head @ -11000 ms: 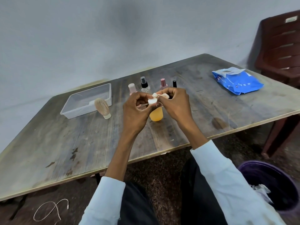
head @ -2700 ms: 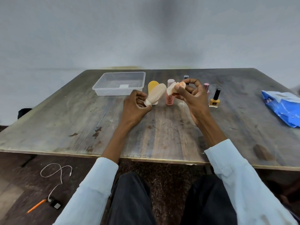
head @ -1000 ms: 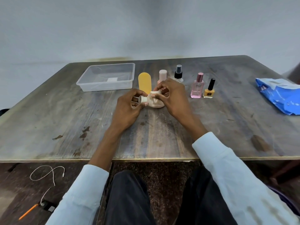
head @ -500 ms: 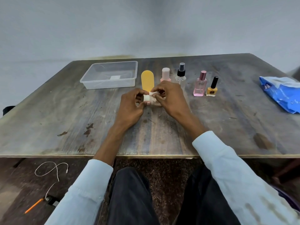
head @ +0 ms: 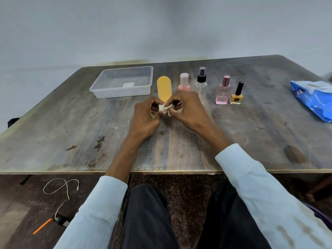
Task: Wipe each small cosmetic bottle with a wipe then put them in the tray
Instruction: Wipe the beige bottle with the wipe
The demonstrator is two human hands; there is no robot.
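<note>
My left hand (head: 145, 118) grips a small beige bottle (head: 161, 108) by its white cap end, just above the table's middle. My right hand (head: 187, 110) pinches a small white wipe (head: 168, 113) against that bottle and hides most of its body. Behind my hands stand a yellow tube (head: 164, 87), a pink bottle (head: 184, 83), a clear spray bottle (head: 201, 82), a pink perfume bottle (head: 223, 91) and a yellow nail polish (head: 236, 97). The clear plastic tray (head: 124, 93) sits at the back left with no bottles in it.
A blue pack of wipes (head: 313, 99) lies at the table's right edge. The wooden table (head: 71, 123) has a worn, stained top. On the floor to the left lie a white cable (head: 61, 187) and an orange pencil (head: 43, 225).
My hands have stayed together over the table's middle. The right fingers have worked the wipe along the beige bottle toward its cap, and more of the bottle's body is hidden now.
</note>
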